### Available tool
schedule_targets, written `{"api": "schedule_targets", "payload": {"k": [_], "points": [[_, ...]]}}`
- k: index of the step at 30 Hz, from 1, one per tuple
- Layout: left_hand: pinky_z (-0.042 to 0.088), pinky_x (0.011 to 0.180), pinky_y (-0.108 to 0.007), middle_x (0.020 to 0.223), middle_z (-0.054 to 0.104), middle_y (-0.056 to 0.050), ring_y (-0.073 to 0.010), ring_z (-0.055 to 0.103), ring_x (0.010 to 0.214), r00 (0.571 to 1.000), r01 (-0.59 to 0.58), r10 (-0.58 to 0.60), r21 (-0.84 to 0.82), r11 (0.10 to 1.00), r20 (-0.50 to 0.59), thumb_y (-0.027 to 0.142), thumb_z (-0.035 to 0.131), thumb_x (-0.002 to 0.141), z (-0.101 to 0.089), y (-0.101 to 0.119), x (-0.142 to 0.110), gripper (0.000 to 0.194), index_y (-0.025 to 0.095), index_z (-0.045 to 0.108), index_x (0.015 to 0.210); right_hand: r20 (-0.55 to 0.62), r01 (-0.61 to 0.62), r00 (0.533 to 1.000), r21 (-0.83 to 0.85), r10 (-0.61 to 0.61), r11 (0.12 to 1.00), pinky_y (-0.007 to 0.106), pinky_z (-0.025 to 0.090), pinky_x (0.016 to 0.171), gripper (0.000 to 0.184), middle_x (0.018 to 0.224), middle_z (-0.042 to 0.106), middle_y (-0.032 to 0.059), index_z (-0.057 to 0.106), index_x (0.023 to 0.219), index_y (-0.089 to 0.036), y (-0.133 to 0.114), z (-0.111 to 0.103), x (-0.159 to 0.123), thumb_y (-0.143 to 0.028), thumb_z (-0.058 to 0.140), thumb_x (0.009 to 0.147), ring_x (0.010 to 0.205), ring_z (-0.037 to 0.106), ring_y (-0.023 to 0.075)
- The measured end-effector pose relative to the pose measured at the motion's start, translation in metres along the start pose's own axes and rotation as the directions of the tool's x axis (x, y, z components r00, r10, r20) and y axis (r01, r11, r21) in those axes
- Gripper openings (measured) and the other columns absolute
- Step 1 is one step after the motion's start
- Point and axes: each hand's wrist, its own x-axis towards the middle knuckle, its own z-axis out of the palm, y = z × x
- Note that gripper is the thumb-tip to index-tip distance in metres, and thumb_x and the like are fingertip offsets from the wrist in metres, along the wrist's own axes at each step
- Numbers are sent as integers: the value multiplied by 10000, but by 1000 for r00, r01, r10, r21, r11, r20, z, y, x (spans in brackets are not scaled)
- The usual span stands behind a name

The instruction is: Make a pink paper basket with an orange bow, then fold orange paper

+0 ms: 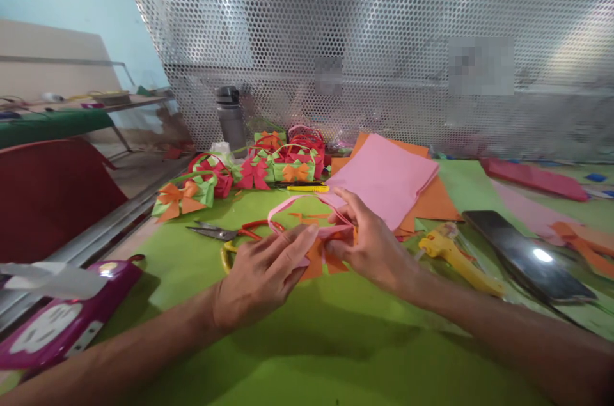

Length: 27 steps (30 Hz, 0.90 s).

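Here, left fingers [288, 255], right fingers [355, 206] gripping one pink loop [336, 231], one phone [520, 252], one bottle [232, 124]

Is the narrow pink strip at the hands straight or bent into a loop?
Bent into a loop: the narrow pink strip curves ahead of the left hand and right hand, the green surface showing through.

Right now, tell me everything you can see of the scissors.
The scissors lie on the green tabletop, just beyond the left hand. Their grey, metal-looking blades point left, slightly apart. The handles are spread: one orange-red, one yellow. The left hand hides part of the yellow one; a pink strip crosses in front of the orange-red one. Whether anything presses on them, I can't tell.
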Motion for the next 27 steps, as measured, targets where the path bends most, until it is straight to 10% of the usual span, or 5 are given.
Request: {"api": "schedule_targets", "payload": {"k": [27], "points": [[533, 682, -291, 1101, 674, -140, -205, 669, 910, 1000, -10, 10, -16, 1000, -10, 154, 567, 860, 1, 0, 0, 432, 61, 441, 1262, 11, 26, 1000, -31, -26, 999, 378, 471, 798, 679, 961, 637, 91, 366, 1345, -113, -5, -1, 1, -232, 571, 708, 892, 595, 222]]}}
